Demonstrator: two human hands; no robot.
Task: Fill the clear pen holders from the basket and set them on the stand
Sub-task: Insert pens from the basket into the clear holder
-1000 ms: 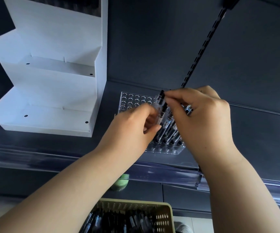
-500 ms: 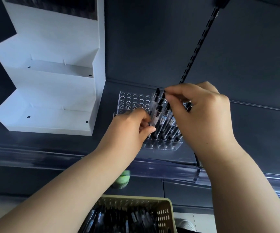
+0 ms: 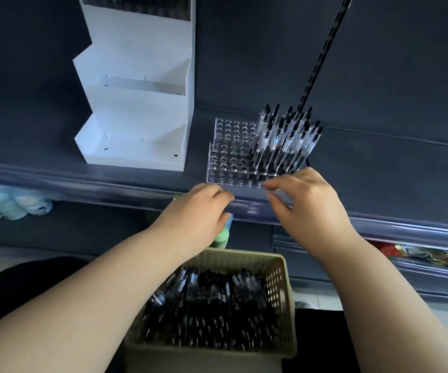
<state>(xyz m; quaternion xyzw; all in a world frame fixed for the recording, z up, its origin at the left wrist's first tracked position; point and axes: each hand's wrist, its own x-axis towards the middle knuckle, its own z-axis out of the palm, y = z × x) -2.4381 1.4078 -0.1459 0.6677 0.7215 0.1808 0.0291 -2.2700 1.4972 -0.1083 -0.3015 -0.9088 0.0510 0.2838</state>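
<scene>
Since the half-filled holder (image 3: 231, 154) sits at the front edge of the shelf (image 3: 365, 170), the left hand (image 3: 198, 211) or right hand (image 3: 306, 205), both with fingers relaxed and empty, could topple it.

A dark shelf (image 3: 379, 170) is seen, edged along its front by a clear strip (image 3: 82, 181). Two things are carried on it. A white stepped stand (image 3: 136, 135) is set toward the left, upright against the back panel. A clear holder (image 3: 231, 157) is placed just beside it on the right, near the front edge, apart from the stand. Pens (image 3: 285, 141) are stood in its right part only; the left holes are unfilled.
</scene>
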